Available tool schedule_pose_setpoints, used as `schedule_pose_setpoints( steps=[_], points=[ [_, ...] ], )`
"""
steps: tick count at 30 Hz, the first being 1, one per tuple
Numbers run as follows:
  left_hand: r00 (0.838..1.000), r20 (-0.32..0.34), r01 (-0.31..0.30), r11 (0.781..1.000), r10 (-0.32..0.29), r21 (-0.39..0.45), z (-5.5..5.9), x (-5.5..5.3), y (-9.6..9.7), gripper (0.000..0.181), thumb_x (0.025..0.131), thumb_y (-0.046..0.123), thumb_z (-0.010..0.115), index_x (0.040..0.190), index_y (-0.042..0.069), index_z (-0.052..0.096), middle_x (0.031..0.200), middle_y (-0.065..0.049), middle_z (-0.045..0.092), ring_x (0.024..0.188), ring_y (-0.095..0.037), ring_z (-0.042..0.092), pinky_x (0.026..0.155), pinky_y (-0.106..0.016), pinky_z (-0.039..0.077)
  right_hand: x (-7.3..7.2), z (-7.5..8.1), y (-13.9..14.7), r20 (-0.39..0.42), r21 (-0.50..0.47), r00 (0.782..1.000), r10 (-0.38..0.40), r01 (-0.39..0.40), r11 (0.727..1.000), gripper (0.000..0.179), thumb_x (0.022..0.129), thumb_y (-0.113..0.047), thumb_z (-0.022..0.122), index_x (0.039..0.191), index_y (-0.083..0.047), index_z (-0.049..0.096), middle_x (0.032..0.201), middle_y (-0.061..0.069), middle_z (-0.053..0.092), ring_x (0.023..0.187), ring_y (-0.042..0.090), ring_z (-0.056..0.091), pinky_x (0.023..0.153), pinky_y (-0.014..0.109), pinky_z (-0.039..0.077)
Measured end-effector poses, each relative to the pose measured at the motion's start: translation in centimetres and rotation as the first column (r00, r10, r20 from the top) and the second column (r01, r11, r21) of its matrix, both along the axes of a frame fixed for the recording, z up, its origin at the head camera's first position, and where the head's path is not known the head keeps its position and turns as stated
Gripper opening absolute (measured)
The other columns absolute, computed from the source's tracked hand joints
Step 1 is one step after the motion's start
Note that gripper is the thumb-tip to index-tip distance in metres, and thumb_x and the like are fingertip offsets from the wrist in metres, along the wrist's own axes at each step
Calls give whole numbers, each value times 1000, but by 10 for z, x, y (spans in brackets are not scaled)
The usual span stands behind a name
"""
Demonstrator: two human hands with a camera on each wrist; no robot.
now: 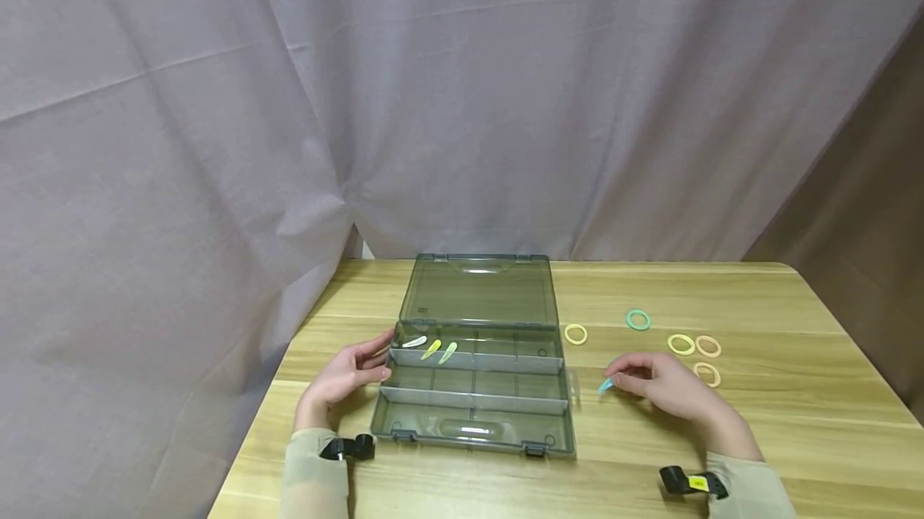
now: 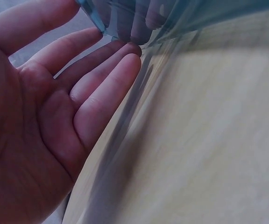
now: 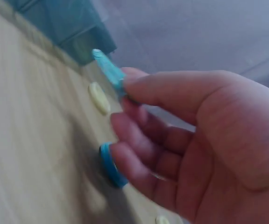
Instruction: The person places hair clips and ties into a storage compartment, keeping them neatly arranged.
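A translucent grey-green divided box point(image 1: 472, 399) lies on the table with its lid point(image 1: 480, 294) folded back. My left hand point(image 1: 346, 379) rests its fingertips against the box's left side, its fingers only slightly bent in the left wrist view. Between thumb and index finger, my right hand point(image 1: 664, 387) pinches a turquoise snap hair clip point(image 3: 108, 69) just right of the box, above the table. In the box's back row lie a white hair clip point(image 1: 415, 342), a yellow hair clip point(image 1: 431, 350) and a pale green hair clip point(image 1: 447, 352).
Right of the box lie a pale yellow ring point(image 1: 566, 334), a green ring point(image 1: 629, 320), another yellow ring point(image 1: 671, 346) and two peach rings, one farther back point(image 1: 718, 347) and one nearer point(image 1: 716, 381). A grey curtain point(image 1: 476, 102) hangs behind the wooden table point(image 1: 794, 391).
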State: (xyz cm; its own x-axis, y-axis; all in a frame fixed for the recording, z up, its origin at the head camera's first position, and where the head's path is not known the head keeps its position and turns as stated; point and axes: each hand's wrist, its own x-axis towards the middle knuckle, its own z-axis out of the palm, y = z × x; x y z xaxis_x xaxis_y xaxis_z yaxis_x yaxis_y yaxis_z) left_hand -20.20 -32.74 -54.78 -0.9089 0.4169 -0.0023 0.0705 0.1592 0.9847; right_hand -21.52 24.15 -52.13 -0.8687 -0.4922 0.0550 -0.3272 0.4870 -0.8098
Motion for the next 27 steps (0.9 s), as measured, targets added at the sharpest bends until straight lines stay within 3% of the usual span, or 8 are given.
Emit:
schedule_pose_setpoints(
  steps=[6,16,21,27],
  points=[
    [1000,3,-4,1000,4,3,1,0,1,78,99,0,72,162,-11,27,171,-27,21,152,-49,31,117,-27,41,1,15,-13,-11,-64,992,-125,124,990,26,99,-15,78,122,-1,76,98,4,75,82,9,67,71,24,58],
    [1000,7,0,1000,0,-2,1,0,3,78,99,-1,71,163,-10,28,171,-26,22,152,-49,32,118,-29,41,-3,22,-37,5,-138,985,-175,174,975,23,101,-18,77,117,-1,78,106,5,78,88,6,70,75,23,60],
    [1000,9,1,1000,-1,5,1,0,3,78,99,0,71,163,-11,27,171,-27,21,152,-50,32,118,-30,40,-11,29,-59,83,-225,991,-109,125,966,30,101,-15,76,122,6,75,111,15,79,97,16,76,84,25,63],
    [1000,14,1,1000,-2,10,3,2,3,78,99,-1,70,163,-10,27,171,-27,20,152,-50,31,117,-29,41,-27,36,-92,116,-192,993,-22,44,980,31,101,-18,76,122,5,75,107,22,78,96,28,76,81,32,64]
  ],
)
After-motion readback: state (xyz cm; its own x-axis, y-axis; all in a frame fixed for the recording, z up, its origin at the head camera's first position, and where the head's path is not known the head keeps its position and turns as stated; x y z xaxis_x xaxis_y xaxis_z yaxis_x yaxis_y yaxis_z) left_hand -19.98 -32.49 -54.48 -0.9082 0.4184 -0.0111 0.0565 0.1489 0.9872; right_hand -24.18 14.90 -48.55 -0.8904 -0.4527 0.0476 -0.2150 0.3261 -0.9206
